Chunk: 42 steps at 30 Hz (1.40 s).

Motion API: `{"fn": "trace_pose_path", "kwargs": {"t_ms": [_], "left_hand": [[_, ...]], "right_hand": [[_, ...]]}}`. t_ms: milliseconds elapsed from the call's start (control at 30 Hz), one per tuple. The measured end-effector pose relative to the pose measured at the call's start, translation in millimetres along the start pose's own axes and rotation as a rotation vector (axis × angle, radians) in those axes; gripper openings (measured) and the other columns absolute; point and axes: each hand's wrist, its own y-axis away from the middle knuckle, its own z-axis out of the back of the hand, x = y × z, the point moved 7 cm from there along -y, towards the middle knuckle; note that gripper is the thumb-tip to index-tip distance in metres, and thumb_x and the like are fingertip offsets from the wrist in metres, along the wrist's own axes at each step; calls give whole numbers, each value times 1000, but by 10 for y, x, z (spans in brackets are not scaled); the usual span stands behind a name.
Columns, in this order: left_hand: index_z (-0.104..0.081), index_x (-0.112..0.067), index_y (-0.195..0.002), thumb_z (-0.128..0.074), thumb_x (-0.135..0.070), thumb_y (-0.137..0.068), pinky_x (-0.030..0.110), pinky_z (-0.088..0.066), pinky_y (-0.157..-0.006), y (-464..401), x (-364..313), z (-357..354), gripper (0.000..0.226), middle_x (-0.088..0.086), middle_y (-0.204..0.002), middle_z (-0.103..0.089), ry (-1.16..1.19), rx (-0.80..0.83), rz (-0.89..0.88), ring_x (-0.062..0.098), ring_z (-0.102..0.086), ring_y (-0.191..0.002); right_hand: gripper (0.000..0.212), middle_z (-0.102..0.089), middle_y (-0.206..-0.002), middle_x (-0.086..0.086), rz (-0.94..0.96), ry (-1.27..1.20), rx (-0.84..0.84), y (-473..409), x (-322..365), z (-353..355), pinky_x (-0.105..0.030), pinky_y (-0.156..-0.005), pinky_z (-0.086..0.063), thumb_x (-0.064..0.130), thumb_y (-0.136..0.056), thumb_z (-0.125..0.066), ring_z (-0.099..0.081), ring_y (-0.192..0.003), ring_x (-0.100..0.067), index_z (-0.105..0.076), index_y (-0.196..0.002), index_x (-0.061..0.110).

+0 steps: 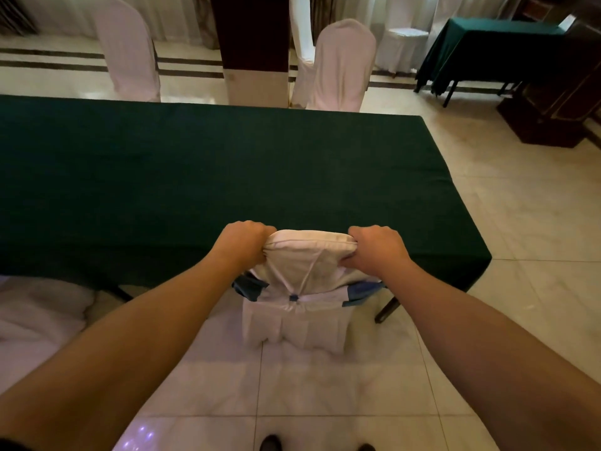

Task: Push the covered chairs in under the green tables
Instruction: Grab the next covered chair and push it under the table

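Note:
A chair in a white cover (302, 271) with a blue sash stands right in front of me, its backrest top at the near edge of the long green table (201, 177). My left hand (242, 239) grips the left top corner of the backrest. My right hand (379, 247) grips the right top corner. The seat is hidden under the tablecloth; the cover's skirt hangs to the tiled floor.
Another covered chair (42, 314) sits at the lower left beside the table. Two covered chairs (338, 66) (130, 50) stand beyond the far edge, with a dark pillar (253, 47) between them. A second green table (494, 50) stands at the far right, next to dark wooden furniture (553, 102).

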Motion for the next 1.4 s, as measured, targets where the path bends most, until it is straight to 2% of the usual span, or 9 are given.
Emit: {"fn": "trace_pose_path", "kwargs": {"t_ms": [133, 367, 467, 567, 700, 900, 1133, 1267, 1400], "left_hand": [[-53, -30, -91, -66, -31, -82, 33, -42, -60, 33, -30, -148, 15, -5, -85, -62, 13, -16, -20, 19, -58, -70], [-57, -30, -93, -68, -33, -84, 33, -52, -63, 98, -152, -325, 15, -6, -82, -61, 59, -33, -34, 16, -57, -66], [-58, -30, -94, -69, -36, -83, 35, -54, -64, 147, -213, -443, 17, -7, -82, -61, 53, -29, -45, 16, -57, -66], [-55, -32, -96, -76, -44, -76, 36, -55, -67, 254, -227, -608, 31, -8, -86, -62, 45, 31, -50, 15, -58, -68], [-50, -37, -101, -88, -56, -54, 28, -44, -66, 483, -261, -894, 63, -14, -85, -53, 23, 153, -94, 10, -52, -71], [-46, -37, -96, -91, -53, -51, 28, -41, -66, 582, -283, -911, 66, -16, -81, -45, 39, 142, -67, 9, -49, -71], [-42, -40, -91, -92, -50, -50, 28, -39, -65, 584, -291, -926, 65, -16, -82, -50, 77, 127, -70, 7, -50, -70], [-42, -40, -91, -89, -50, -55, 27, -42, -66, 549, -287, -914, 60, -15, -84, -53, 102, 140, -75, 7, -53, -71], [-52, -35, -94, -82, -48, -70, 25, -39, -61, 520, -327, -877, 40, -13, -83, -55, 103, 55, -84, 7, -53, -68]], "right_hand": [[41, -54, -69, 11, 21, -14, -3, 66, 8, -147, -32, -50, -32, 69, -78, -61, -50, -58, -10, -42, -80, 32], [41, -54, -71, 10, -25, 2, 26, 184, -108, -291, -33, -53, -41, 67, -77, -62, -52, -61, -12, -47, -87, 31], [40, -52, -70, 11, -25, -1, 41, 282, -116, -389, -31, -49, -34, 66, -78, -63, -50, -59, -10, -46, -87, 31], [40, -50, -70, 11, -15, -1, 59, 392, -59, -522, -30, -48, -30, 63, -78, -66, -48, -58, -8, -41, -84, 32], [44, -51, -76, 9, -11, -26, 160, 600, 78, -851, -31, -50, -34, 52, -74, -77, -49, -60, -10, -38, -83, 34], [53, -46, -73, 11, -94, -63, 145, 723, 112, -899, -32, -51, -31, 48, -73, -80, -44, -60, -8, -29, -76, 33], [56, -41, -73, 14, -116, -92, 110, 757, 96, -907, -27, -47, -22, 48, -73, -81, -36, -60, -3, -26, -76, 35], [56, -39, -74, 15, -115, -92, 107, 768, 79, -920, -27, -50, -27, 47, -70, -86, -41, -64, -5, -32, -85, 36], [57, -37, -76, 14, -123, -85, 128, 708, 99, -932, -32, -56, -35, 42, -71, -88, -47, -72, -12, -34, -88, 36]]}}
